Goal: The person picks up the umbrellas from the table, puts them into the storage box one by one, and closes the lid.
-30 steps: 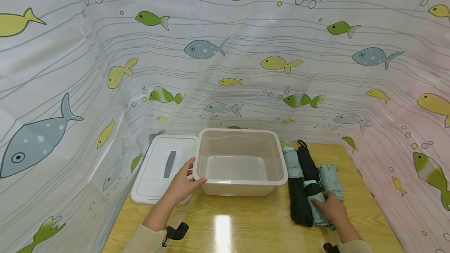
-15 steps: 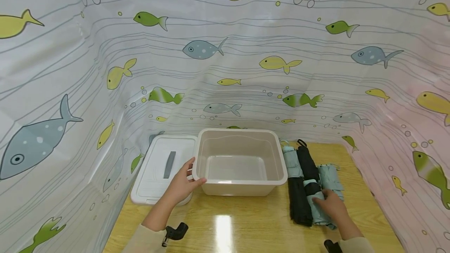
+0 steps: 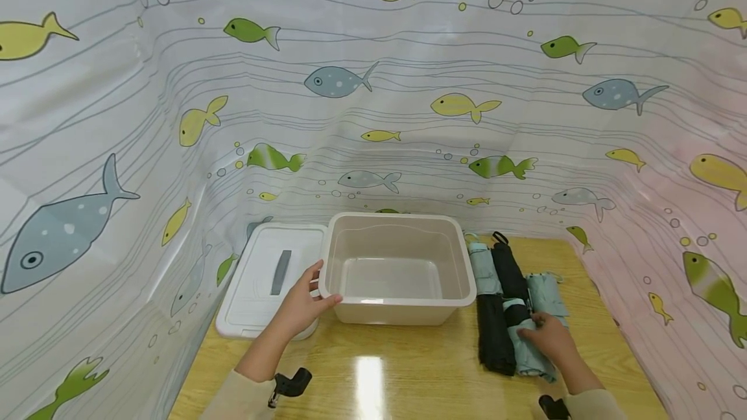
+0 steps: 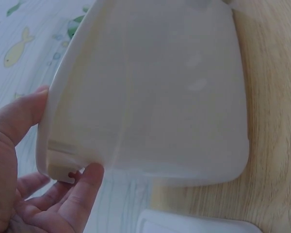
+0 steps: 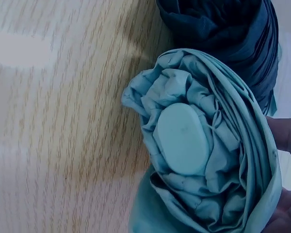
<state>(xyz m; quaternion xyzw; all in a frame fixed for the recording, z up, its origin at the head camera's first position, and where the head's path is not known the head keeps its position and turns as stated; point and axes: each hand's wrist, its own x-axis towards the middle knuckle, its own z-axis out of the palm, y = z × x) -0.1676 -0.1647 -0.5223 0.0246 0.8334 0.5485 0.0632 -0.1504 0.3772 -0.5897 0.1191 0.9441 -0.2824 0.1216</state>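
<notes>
My left hand (image 3: 306,303) holds the near left corner of a beige plastic bin (image 3: 403,313), thumb and fingers on either side of the rim. The left wrist view has the bin's pale side wall (image 4: 155,97) beside those fingers. On the right, my right hand (image 3: 554,339) grips a folded light teal umbrella (image 3: 530,356) with a black band, its thumb across the fabric. The right wrist view shows the oval end cap (image 5: 183,138) of that umbrella within bunched cloth. Left of it lies a folded black umbrella (image 3: 495,336).
A white lid (image 3: 251,284) with a grey handle (image 3: 281,272) lies left of the bin. More folded umbrellas lie behind and beside my right hand: a teal one (image 3: 486,268), a black one (image 3: 509,268) and another teal one (image 3: 547,293). A fish-print sheet surrounds the wooden table (image 3: 408,368).
My right hand's fingers have shifted slightly on the teal umbrella. My left hand and the bin stay in place.
</notes>
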